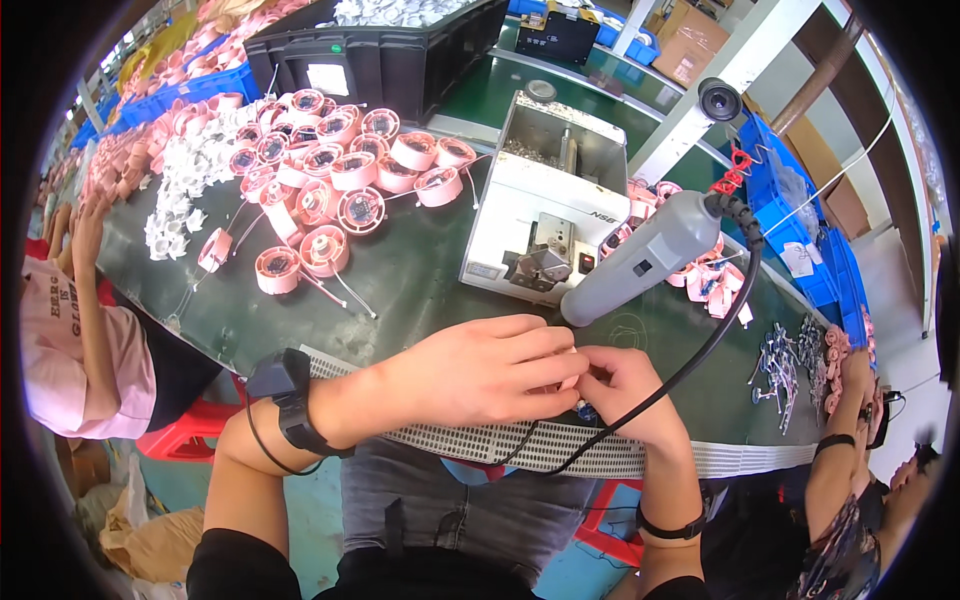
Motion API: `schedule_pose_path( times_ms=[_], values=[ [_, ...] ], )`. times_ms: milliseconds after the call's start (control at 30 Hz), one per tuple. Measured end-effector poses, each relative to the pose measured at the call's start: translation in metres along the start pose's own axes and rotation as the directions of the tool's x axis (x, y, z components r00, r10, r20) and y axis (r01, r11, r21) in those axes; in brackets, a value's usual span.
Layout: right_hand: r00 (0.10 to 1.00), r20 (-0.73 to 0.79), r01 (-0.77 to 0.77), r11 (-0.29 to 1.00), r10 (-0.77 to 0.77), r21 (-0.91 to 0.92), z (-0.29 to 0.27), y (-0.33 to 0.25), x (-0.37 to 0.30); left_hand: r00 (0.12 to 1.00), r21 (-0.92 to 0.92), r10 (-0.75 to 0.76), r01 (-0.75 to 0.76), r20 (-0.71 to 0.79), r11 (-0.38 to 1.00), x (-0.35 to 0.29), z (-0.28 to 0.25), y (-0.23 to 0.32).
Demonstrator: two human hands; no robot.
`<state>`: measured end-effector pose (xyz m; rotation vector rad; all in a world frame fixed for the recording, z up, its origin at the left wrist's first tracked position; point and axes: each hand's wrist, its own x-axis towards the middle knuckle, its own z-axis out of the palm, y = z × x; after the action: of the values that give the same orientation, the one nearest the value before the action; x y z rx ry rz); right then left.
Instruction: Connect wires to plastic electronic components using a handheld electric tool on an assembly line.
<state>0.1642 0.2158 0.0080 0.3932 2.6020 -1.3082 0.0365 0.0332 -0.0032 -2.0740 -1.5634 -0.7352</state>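
Note:
My left hand [490, 375] and my right hand [628, 388] meet at the table's front edge, fingers closed together around a small piece. Fingers hide most of it; only a little pink and a dark blue bit [586, 409] show. Just above them hangs a grey electric screwdriver [650, 255], its tip near my right fingers and held by neither hand. Behind it stands a white screw feeder [545, 195] with screws in its open top. To the left lies a pile of pink round housings [325, 250] with circuit boards and wires.
White plastic parts [185, 190] are heaped at left beside more pink pieces. A black bin [385, 70] stands at the back. Bundles of wired parts [785, 370] lie at right. The screwdriver's black cable [715, 345] loops past my right hand. Co-workers' arms [92, 300] reach in at both sides.

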Motion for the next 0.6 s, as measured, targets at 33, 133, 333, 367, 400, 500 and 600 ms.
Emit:
schedule_pose_path(
  times_ms=[33,133,333,367,400,500,600],
  values=[
    [0.999,-0.047,0.020,0.997,-0.017,0.068,0.001,-0.001,-0.002,1.000,-0.023,0.004,-0.004,0.009,1.000,0.000,0.001,0.000],
    [0.988,-0.154,0.067,0.973,-0.033,0.222,0.001,0.008,-0.002,0.990,-0.217,-0.129,0.136,0.049,0.967,0.001,0.002,-0.001],
    [0.962,-0.265,0.204,0.814,-0.064,0.544,-0.003,0.011,-0.005,0.812,-0.693,-0.494,0.549,0.310,0.468,0.001,-0.008,-0.003],
    [0.962,-0.267,0.203,0.815,-0.062,0.543,-0.004,0.012,-0.006,0.814,-0.694,-0.492,0.547,0.309,0.468,0.000,-0.008,-0.003],
    [0.967,-0.237,0.232,0.726,-0.098,0.648,-0.006,0.014,-0.007,0.755,-0.804,-0.531,0.557,0.385,0.208,-0.001,-0.006,-0.002],
    [0.964,-0.170,0.255,0.542,-0.202,0.801,-0.010,0.024,-0.007,0.706,-0.858,-0.504,0.485,0.498,-0.168,-0.007,-0.005,-0.007],
    [0.942,-0.112,0.248,0.431,-0.317,0.867,-0.008,0.034,-0.008,0.727,-0.817,-0.418,0.349,0.545,-0.459,-0.006,-0.004,-0.013]
  ],
)
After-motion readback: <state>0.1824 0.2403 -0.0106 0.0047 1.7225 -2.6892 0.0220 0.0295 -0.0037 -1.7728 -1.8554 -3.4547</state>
